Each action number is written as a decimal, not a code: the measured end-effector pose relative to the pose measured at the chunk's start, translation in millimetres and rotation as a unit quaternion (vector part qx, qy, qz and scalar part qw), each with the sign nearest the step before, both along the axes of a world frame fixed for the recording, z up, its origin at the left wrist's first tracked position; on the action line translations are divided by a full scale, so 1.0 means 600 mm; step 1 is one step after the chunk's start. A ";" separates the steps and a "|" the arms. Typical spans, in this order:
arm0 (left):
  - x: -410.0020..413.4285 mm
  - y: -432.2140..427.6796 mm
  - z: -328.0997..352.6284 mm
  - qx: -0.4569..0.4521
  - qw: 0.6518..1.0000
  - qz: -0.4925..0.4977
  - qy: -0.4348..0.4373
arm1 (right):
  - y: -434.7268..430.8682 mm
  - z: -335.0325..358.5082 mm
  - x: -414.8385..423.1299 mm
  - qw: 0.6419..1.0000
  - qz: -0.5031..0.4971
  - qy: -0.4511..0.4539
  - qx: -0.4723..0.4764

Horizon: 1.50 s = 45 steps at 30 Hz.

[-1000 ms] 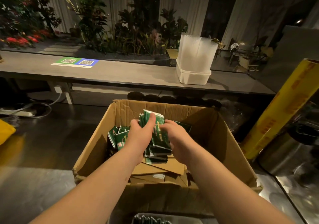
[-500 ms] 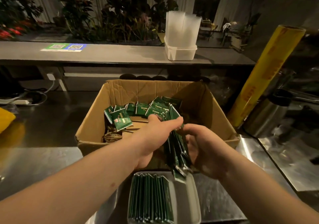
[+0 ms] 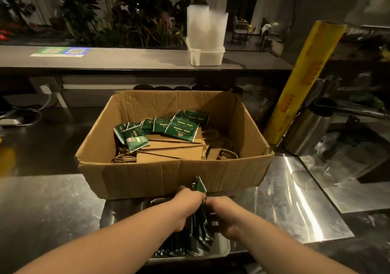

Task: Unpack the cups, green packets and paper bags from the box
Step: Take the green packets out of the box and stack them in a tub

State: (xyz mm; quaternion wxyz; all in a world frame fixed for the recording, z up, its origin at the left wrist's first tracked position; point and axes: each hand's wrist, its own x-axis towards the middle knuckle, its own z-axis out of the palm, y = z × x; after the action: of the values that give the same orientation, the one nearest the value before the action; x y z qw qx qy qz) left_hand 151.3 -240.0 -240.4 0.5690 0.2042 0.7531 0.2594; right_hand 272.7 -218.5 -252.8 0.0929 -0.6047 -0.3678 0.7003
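Observation:
An open cardboard box [image 3: 147,176] stands on the steel counter. Inside it lie several green packets [image 3: 181,127] on top of brown paper bags [image 3: 175,152] with twine handles. In front of the box, my left hand [image 3: 185,206] and my right hand [image 3: 224,216] together grip a bundle of green packets [image 3: 199,221] standing on edge. The bundle sits over a pale tray [image 3: 221,247] that holds more upright green packets [image 3: 177,246]. A stack of clear cups [image 3: 205,27] stands in a white tub on the far ledge.
A tall yellow roll [image 3: 304,79] leans at the box's right. Next to it stands a steel jug [image 3: 308,128]. A white tub [image 3: 205,56] sits on the grey ledge [image 3: 126,58], with QR stickers [image 3: 61,51] at the left. Cables and a power strip [image 3: 9,122] lie far left.
Both hands lifted a bundle of green packets out of the box and drew it back toward me, down into the tray in front of the box.

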 end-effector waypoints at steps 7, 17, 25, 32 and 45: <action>0.001 -0.003 -0.024 -0.034 0.999 -0.019 -0.020 | 0.014 -0.031 0.000 0.999 -0.003 -0.010 -0.037; -0.037 0.003 -0.032 -0.035 0.994 -0.101 -0.005 | 0.027 -0.039 0.002 0.994 -0.013 -0.025 -0.108; -0.046 -0.002 -0.048 -0.010 0.984 -0.166 0.065 | 0.026 -0.061 -0.004 0.988 0.050 -0.089 -0.120; -0.043 -0.003 -0.064 -0.007 0.979 -0.183 0.088 | 0.020 -0.060 0.003 0.991 0.039 -0.088 -0.097; -0.056 -0.005 -0.058 -0.025 0.985 -0.160 0.061 | 0.027 -0.083 -0.010 0.990 0.079 -0.050 -0.102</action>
State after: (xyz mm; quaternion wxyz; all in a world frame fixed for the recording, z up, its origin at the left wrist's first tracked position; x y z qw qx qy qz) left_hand 117.7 -242.8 -275.4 0.5609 0.3230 0.7505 0.1334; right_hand 266.6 -202.1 -302.5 -0.0435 -0.6145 -0.3455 0.7079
